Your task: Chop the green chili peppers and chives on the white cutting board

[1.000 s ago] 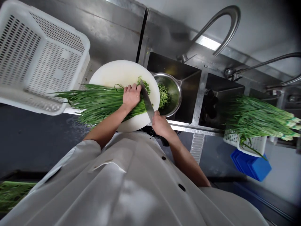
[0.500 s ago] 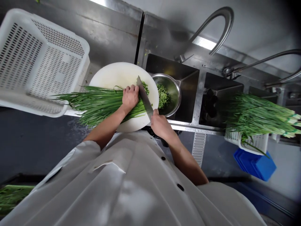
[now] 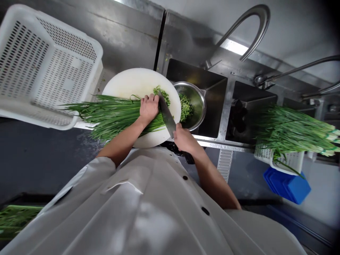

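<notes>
1. Chives (image 3: 111,115), a thick green bundle, are lying across the round white cutting board (image 3: 127,83), their loose tips trailing off its left edge toward the white perforated basket (image 3: 45,67) that is sitting at the far left.
2. The left hand (image 3: 148,108) is pressing down on the right end of the bundle, its fingers curled over the stalks and gripping them, knuckles sitting just beside the blade.
3. The knife (image 3: 166,114) is standing on the board at the cut end of the bundle, its blade slanting from the far tip down toward the near handle.
4. The right hand (image 3: 184,140) is wrapping its fingers tightly around the knife handle at the near right edge of the board.
5. Chopped green bits (image 3: 164,95) are lying on the board just right of the blade.
6. A metal bowl (image 3: 198,102) is sitting in the sink basin right beside the board, holding more chopped greens (image 3: 186,106).
7. A curved faucet (image 3: 249,28) is arching over the sink at the far side.
8. Another bundle of greens (image 3: 294,131) is resting on a small white basket (image 3: 281,159) at the far right, above a blue crate (image 3: 289,184).
</notes>
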{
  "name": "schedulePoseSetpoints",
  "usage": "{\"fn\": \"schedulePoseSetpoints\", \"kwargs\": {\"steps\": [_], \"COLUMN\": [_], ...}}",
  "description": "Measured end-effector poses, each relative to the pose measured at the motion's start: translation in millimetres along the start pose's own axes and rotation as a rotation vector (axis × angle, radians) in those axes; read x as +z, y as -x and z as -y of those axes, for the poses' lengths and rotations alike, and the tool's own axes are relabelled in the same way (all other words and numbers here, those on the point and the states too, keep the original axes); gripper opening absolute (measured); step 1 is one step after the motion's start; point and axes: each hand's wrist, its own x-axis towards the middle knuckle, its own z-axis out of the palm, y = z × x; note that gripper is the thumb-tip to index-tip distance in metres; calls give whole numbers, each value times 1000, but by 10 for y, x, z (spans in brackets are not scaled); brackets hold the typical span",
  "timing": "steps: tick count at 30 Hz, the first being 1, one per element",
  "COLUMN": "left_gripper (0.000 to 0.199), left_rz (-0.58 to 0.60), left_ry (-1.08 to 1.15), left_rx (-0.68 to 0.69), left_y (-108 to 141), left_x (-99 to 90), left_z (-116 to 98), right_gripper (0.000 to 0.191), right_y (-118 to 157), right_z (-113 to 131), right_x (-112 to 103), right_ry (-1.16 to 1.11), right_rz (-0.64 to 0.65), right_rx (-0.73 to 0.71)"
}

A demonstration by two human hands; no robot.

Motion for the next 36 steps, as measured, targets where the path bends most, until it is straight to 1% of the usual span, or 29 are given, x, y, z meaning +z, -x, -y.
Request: {"fn": "schedulePoseSetpoints", "kwargs": {"steps": [3, 5, 8, 11, 13, 15, 18, 20, 22, 24, 26, 28, 30, 32, 34, 36], "left_gripper": [41, 41, 43, 44, 45, 44, 42, 41, 41, 40, 40, 39, 39, 39, 39, 40], "left_rz": [-4, -7, -38, -40, -15, 6, 22, 31, 37, 41, 39, 32, 22, 11, 3, -1], "left_ry": [10, 19, 10, 4, 10, 9, -2, 2, 12, 21, 26, 26, 20, 11, 11, 21], "left_rx": [-13, -14, -9, -4, 2, 14, 41, 50, 54, 58, 62, 57, 55, 58, 60, 50], "left_y": [-10, -3, 30, 68, 84, 91, 95, 97, 98, 100, 103, 108, 112, 112, 109, 105], "left_x": [13, 3, -26, -35, -32, -34, -51, -67, -80, -88, -94, -96, -94, -83, -62, -34], "left_z": [9, 46, 144, 227, 246, 239, 213, 200, 192, 188, 187, 191, 197, 202, 205, 207], "right_gripper": [30, 33, 34, 32, 32, 32, 35, 38, 41, 43, 40, 36, 33, 28, 24, 23], "right_y": [-56, -130, -86, 149, 311, 418, 430, 318, 106, -167, -409, -516, -445, -249, -50, 47], "right_z": [-8, 15, 46, 106, 166, 221, 261, 278, 317, 384, 450, 464, 397, 266, 132, 56], "right_x": [230, 288, 191, 9, -87, -150, -192, -183, -141, -86, -60, -92, -152, -169, -89, 75], "right_ry": [1, 5, 28, 59, 86, 108, 113, 100, 74, 41, 17, 12, 11, 1, -15, -5], "right_rz": [-29, -64, -91, -102, -81, -36, 20, 35, 31, -2, -55, -90, -86, -55, -18, -1], "right_rx": [43, 38, 18, 25, 43, 56, 46, 18, -7, -22, -27, -48, -68, -56, -24, 13]}}
